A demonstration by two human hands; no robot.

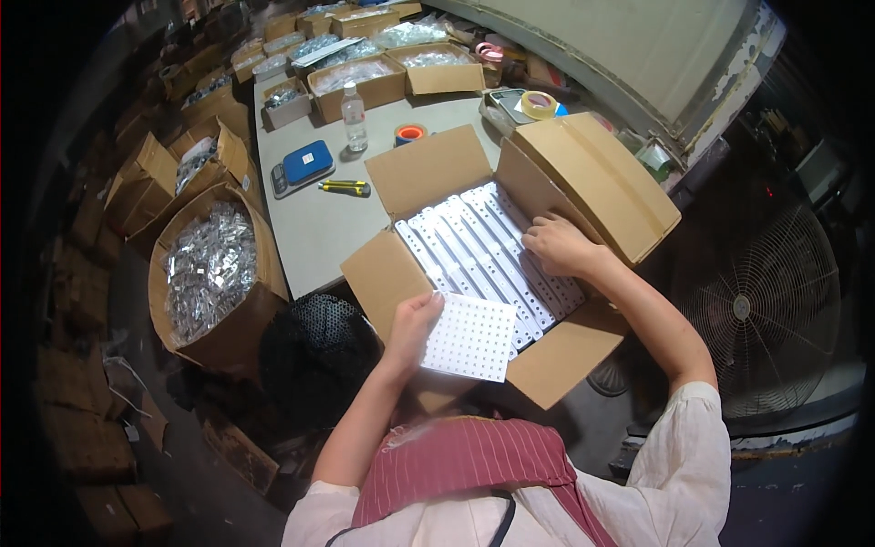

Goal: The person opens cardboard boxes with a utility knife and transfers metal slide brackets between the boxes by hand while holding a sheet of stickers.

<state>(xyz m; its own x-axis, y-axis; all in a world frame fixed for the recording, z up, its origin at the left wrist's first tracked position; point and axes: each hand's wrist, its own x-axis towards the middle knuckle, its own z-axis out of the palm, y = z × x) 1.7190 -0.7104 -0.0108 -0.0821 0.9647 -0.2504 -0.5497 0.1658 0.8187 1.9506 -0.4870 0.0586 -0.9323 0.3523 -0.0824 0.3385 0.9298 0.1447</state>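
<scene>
My left hand (415, 328) grips the left edge of a white sheet (469, 337) covered in rows of small dark marks. The sheet tilts over the near corner of an open cardboard box (415, 173). Inside the box lie rows of long white strips (474, 251) with small holes, packed side by side. My right hand (558, 246) reaches into the box at its right side, fingers curled down against the strips by the inner wall. Its fingertips are partly hidden, so what they pinch, if anything, cannot be seen.
A closed carton (597, 178) adjoins the box's right side. On the table are a blue-topped scale (305, 162), a yellow-black utility knife (344, 188), a plastic bottle (354, 118) and tape rolls (410, 134). A carton of bagged parts (210, 273) stands left; a large fan (743, 305) right.
</scene>
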